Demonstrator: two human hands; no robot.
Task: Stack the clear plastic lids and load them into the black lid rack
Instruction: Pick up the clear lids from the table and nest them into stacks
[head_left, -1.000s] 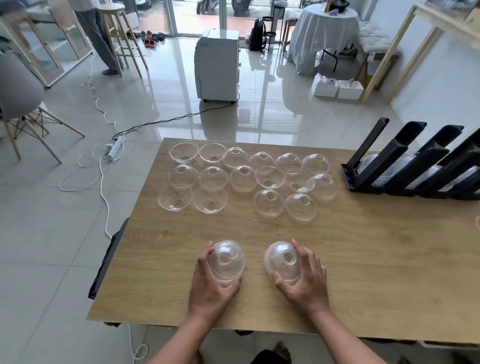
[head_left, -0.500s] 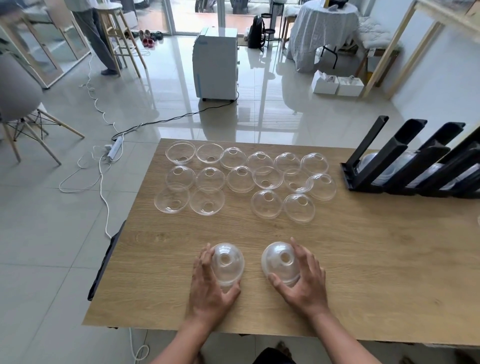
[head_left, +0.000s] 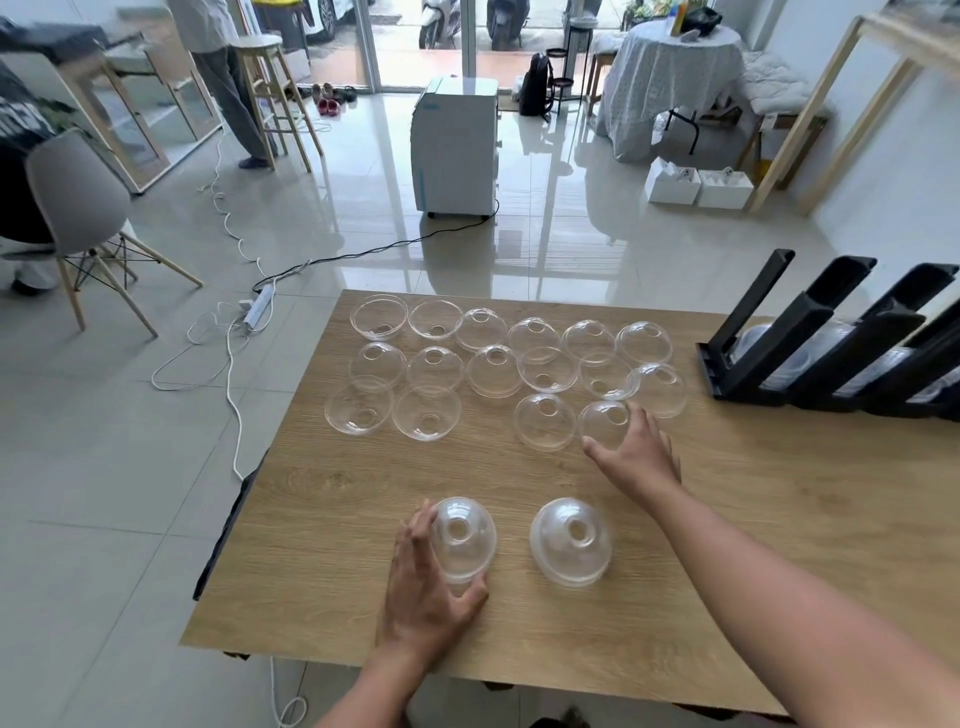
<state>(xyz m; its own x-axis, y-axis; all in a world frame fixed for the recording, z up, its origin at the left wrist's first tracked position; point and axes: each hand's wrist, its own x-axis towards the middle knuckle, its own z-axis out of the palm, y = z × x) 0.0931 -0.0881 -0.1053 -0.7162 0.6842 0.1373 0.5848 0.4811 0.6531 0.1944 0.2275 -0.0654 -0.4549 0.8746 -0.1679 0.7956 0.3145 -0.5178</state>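
Several clear dome lids (head_left: 491, 366) lie in rows across the far half of the wooden table (head_left: 779, 545). Two short stacks of lids stand near the front edge. My left hand (head_left: 428, 582) is cupped around the left stack (head_left: 464, 538). The right stack (head_left: 570, 540) stands free. My right hand (head_left: 636, 454) is stretched forward with fingers spread, its fingertips touching a single lid (head_left: 602, 422) in the nearest row. The black lid rack (head_left: 810, 343) stands at the right, with lids in its slots.
The table's front edge lies close under my forearms. A black bar (head_left: 228, 525) hangs along its left side. On the floor beyond are a white cable and power strip (head_left: 257, 306), a grey chair (head_left: 78, 208), a white cabinet (head_left: 454, 145), and a person by a stool (head_left: 270, 93).
My right hand has let go of the right stack and reached forward to a single lid. My left hand stays on the left stack.
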